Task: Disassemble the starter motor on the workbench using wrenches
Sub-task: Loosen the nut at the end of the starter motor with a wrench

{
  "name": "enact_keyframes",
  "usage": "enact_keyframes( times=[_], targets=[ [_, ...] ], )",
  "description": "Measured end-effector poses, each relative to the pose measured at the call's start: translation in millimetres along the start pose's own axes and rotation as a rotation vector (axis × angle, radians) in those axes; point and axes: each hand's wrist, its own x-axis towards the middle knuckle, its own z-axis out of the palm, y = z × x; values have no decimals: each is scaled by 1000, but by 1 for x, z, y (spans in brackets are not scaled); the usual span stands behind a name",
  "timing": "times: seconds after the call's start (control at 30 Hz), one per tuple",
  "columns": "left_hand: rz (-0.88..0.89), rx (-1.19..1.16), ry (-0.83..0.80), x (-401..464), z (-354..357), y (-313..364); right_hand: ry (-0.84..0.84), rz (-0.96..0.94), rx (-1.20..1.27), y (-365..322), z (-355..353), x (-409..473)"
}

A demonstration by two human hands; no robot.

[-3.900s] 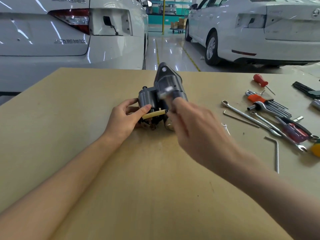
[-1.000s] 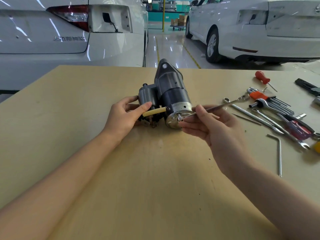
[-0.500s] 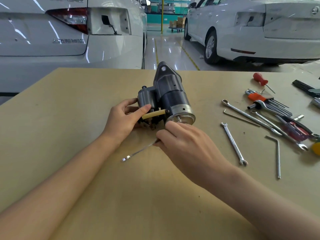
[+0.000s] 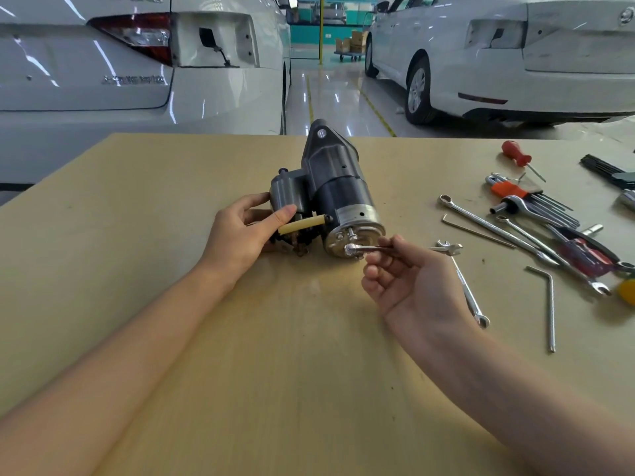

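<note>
Two bare forearms reached in from six o'clock over the tan workbench (image 4: 171, 338), the left running toward eleven o'clock and the right toward ten o'clock. The left hand (image 4: 240, 235) lay palm-in against the starter motor (image 4: 330, 197), its fingers curled round the dark solenoid housing and its thumb pressed on top of a cream-coloured sleeved lead (image 4: 302, 224). The right hand (image 4: 409, 280) was turned palm-up, its fingers curled and pinching the shank of a small combination wrench (image 4: 371, 249) that lay nearly level, pointing toward nine o'clock. The ring end of that wrench sat on a fastener on the motor's shiny end cap (image 4: 357, 231), just at nine o'clock of the fingertips (image 4: 372, 261); the open end stuck out past the hand at three o'clock. The motor lay on its side near the middle of the bench, its mounting flange toward twelve o'clock and well inside the far edge. Broad bare bench spread at nine o'clock and six o'clock of the motor. At three o'clock the room was tighter: a second small wrench (image 4: 467, 290) lay just beside the right hand, then an L-shaped hex key (image 4: 549, 304), longer spanners (image 4: 494, 228), an orange hex-key set (image 4: 515, 194) and a red-handled screwdriver (image 4: 515, 154). Beyond the bench's far edge stood two white cars (image 4: 103, 80).
</note>
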Motion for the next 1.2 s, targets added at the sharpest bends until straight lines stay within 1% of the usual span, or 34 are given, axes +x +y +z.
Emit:
enact_keyframes(
  times=[0.3, 0.37, 0.4, 0.47, 0.5, 0.6, 0.63, 0.67, 0.73, 0.8, 0.87, 0.93, 0.97, 1.03, 1.07, 1.1, 1.13, 1.2],
  targets=[
    [2, 31, 12, 1, 0, 0, -5, -47, 56, 0, 1, -1],
    [0, 33, 14, 1, 0, 0, -25, -84, 29, 1, 1, 0],
    [1, 31, 16, 1, 1, 0, -45, -130, -22, 0, 1, 1],
    [7, 39, 16, 1, 1, 0, -86, -302, -248, -3, 0, 2],
    [9, 46, 13, 1, 1, 0, -114, -430, -434, -5, 1, 2],
    [5, 48, 0, -2, 1, 3, -219, -905, -1154, -9, 8, 0],
    [-1, 42, 2, -2, 0, 3, -265, -1040, -1367, -7, 11, 0],
    [-7, 40, 8, -2, 1, 3, -304, -1133, -1548, -3, 15, -1],
    [-12, 42, 21, -1, 1, 3, -372, -1219, -1836, 5, 22, -3],
    [-13, 53, 22, -1, 1, 2, -444, -1244, -2076, 12, 23, -4],
    [-13, 52, 16, 0, 1, 2, -480, -1204, -2163, 14, 21, -5],
    [-14, 47, 12, -2, 0, 3, -477, -1249, -2203, 10, 21, -9],
    [-9, 49, 11, -2, 0, 4, -497, -1292, -2182, 8, 20, -13],
    [3, 52, 12, -2, 1, 3, -599, -1401, -2043, 6, 12, -20],
    [5, 47, 14, -2, 1, 3, -655, -1396, -1917, 7, 8, -24],
    [6, 40, 16, -1, 1, 2, -673, -1324, -1755, 8, 4, -27],
    [6, 35, 18, -1, 1, 2, -641, -1191, -1563, 11, 2, -28],
    [2, 31, 17, -2, 1, 3, -450, -810, -1096, 13, 2, -25]
  ],
)
